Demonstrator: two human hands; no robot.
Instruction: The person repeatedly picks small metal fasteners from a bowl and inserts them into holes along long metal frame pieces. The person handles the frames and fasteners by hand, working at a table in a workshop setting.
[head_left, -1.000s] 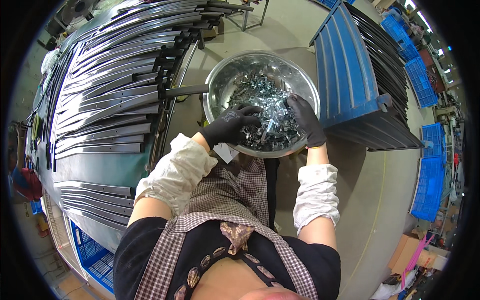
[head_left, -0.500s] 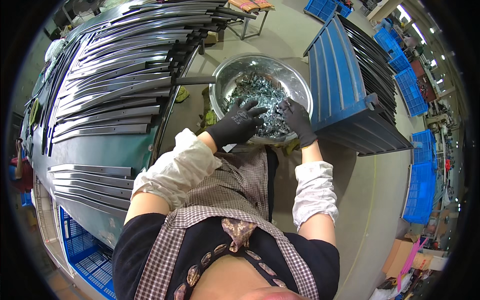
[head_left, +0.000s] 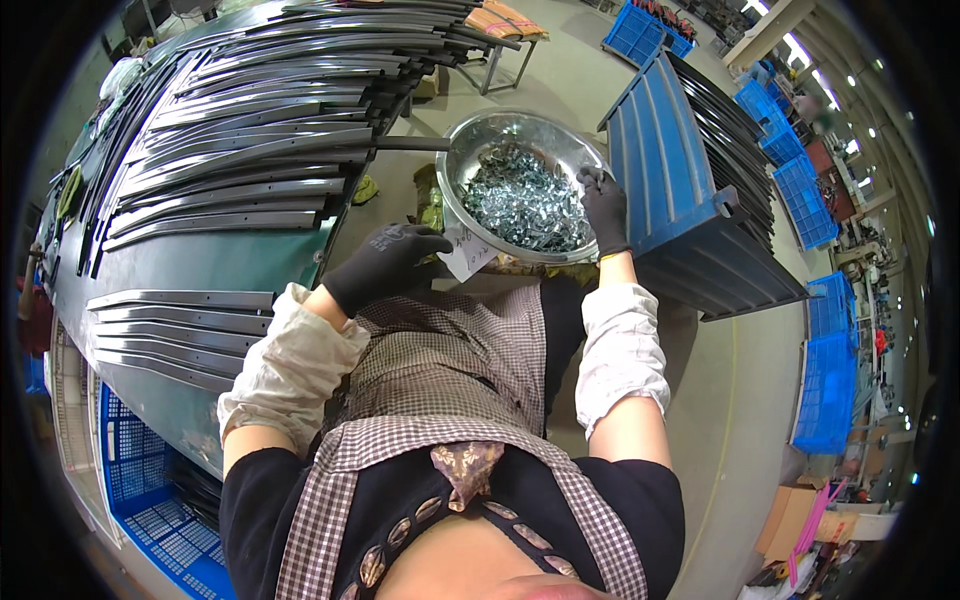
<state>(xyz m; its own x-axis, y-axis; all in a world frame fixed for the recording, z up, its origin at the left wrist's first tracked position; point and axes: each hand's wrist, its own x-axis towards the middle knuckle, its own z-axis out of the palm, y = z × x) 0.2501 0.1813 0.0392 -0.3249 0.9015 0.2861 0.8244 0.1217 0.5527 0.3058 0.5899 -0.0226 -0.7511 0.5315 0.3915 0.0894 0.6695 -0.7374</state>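
Observation:
A round metal basin (head_left: pixel 470 215) stands in front of me, filled with many small shiny metal clips (head_left: pixel 525 200). My right hand (head_left: pixel 606 212), in a black glove, is at the basin's right rim with its fingers curled together; what they hold, if anything, is too small to make out. Left of the basin, my left hand (head_left: pixel 385 264), also black-gloved, hovers above my apron with its fingers stretched out and apart, nothing visible in them. A white paper tag (head_left: pixel 468 256) with handwriting hangs over the basin's near edge, close to the left fingertips.
To the left, a green-topped table (head_left: pixel 200 268) bears rows of long dark metal strips (head_left: pixel 240 165); one strip (head_left: pixel 412 143) juts out towards the basin. At right stands a blue metal rack (head_left: pixel 665 160) holding more strips. Blue crates (head_left: pixel 825 390) line the far right.
My left hand has drawn back from above the clips, to the left and nearer my body. The right hand has stayed by the right rim, and the tag now shows more fully.

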